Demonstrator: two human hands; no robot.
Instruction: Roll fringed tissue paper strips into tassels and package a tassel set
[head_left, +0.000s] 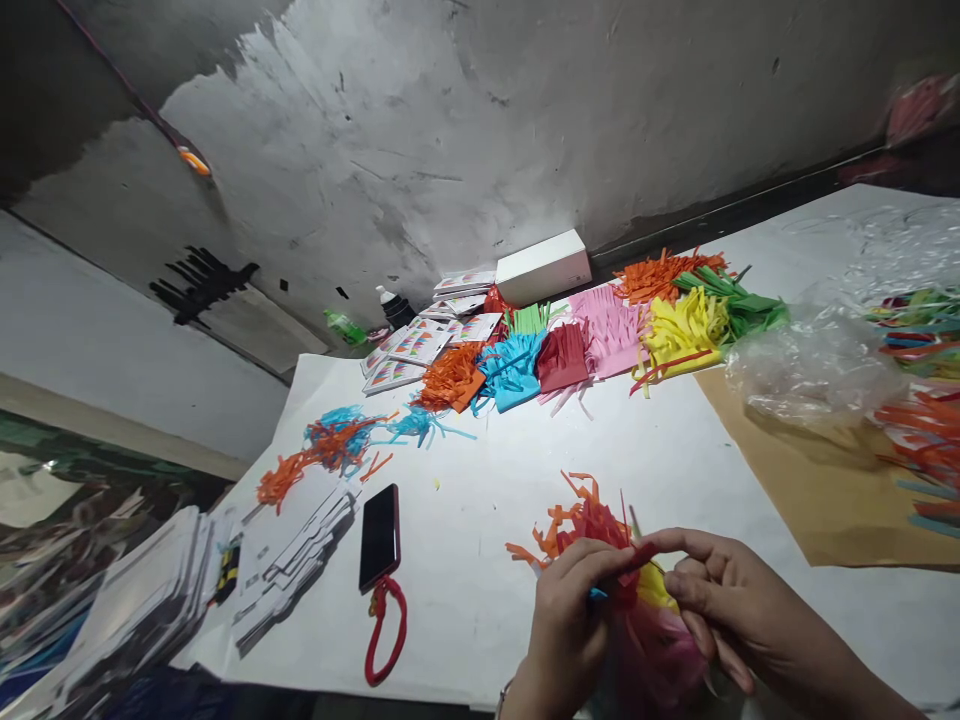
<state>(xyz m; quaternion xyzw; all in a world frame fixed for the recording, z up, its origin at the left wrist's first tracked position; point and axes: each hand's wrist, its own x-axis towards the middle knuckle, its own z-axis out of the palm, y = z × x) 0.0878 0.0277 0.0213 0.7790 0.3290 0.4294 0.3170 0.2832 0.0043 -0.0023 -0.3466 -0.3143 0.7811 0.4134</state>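
Observation:
Near the front edge of the table, my left hand (574, 600) is closed around the middle of a multicoloured fringed paper tassel (660, 650). Orange and red strips stick out beyond the fingers; yellow and pink ones hang towards me. My right hand (727, 590) is bent beside it, with the index fingertip and thumb at a red paper strip (637, 558) on the tassel's middle. Fingers cover part of that strip. Behind them lies a row of fringed paper pieces, among them blue (514, 368), dark red (564, 358), pink (609, 330) and yellow (684, 328).
A phone (380, 538) with a red wrist loop lies left of my hands, beside stacked white cut papers (300, 560). Loose orange and blue shreds (337, 440) lie behind. A white box (544, 268) stands by the wall; clear plastic (817, 360) covers part of brown paper (817, 500) at right.

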